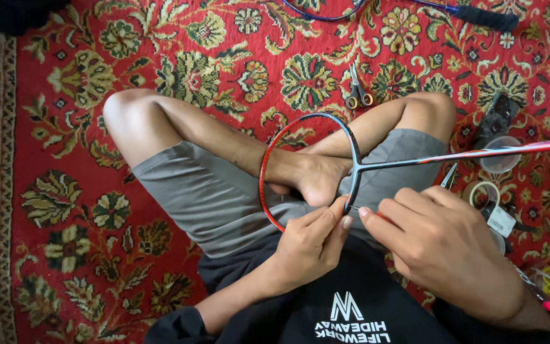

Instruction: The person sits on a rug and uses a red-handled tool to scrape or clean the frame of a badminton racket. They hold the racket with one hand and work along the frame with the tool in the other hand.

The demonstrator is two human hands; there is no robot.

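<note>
Badminton racket frame (300, 137), unstrung, lies across the person's crossed legs, its red-and-black hoop resting over the foot and its shaft running away to the right of the fingers. Both hands meet at the near edge of the hoop, close to the throat. The left hand (310, 245) has its fingers (337, 213) narrowed in a pinch on the rim, and the right hand (444, 245) brings its fingertips in close from the other side, also narrowed, seemingly on a fine strand or grommet too small to make out. To do this well, I judge the left pinch should steady the frame against the leg while the right works in small, straight movements in line with the hole, without twisting the rim. Scissors (358, 89) lie on the red patterned carpet (65, 191) beyond the hoop; a tape roll (484, 193) sits just right of the right hand.
</note>
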